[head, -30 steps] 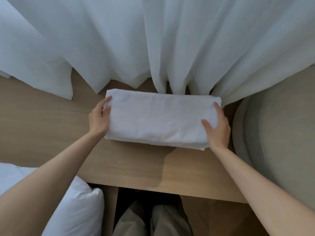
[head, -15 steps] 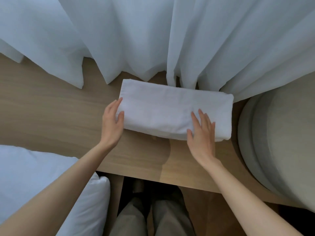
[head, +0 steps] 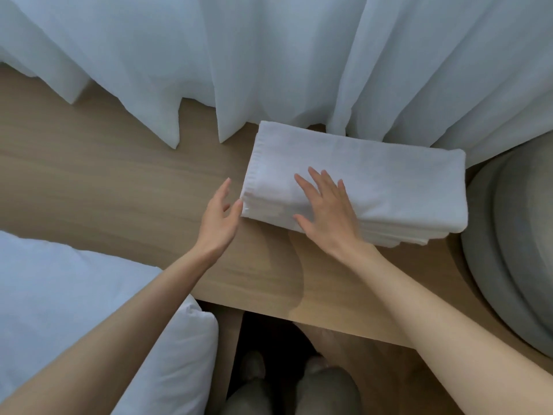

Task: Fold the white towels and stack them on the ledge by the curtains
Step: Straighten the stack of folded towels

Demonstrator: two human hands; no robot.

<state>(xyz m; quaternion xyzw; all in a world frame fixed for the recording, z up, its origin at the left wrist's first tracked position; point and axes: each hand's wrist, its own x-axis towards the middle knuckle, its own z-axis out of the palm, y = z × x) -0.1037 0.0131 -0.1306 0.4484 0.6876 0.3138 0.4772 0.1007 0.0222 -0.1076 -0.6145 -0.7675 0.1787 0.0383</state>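
Note:
A stack of folded white towels (head: 389,181) lies on the wooden ledge (head: 104,181), its far edge against the white curtains (head: 269,55). My right hand (head: 326,211) lies flat on the top towel's left half, fingers straight and spread. My left hand (head: 220,220) is open beside the stack's left end, the thumb tip touching the near left corner, fingers straight above the ledge.
A grey round cushion (head: 514,250) sits right of the stack, touching it. A white pillow (head: 74,310) lies at the lower left below the ledge's front edge. My legs (head: 287,390) show under the ledge. Bare wood stretches left of the towels.
My right hand has slid left across the top towel from the right end to the left half. My left hand has come off the left end and now hovers beside it.

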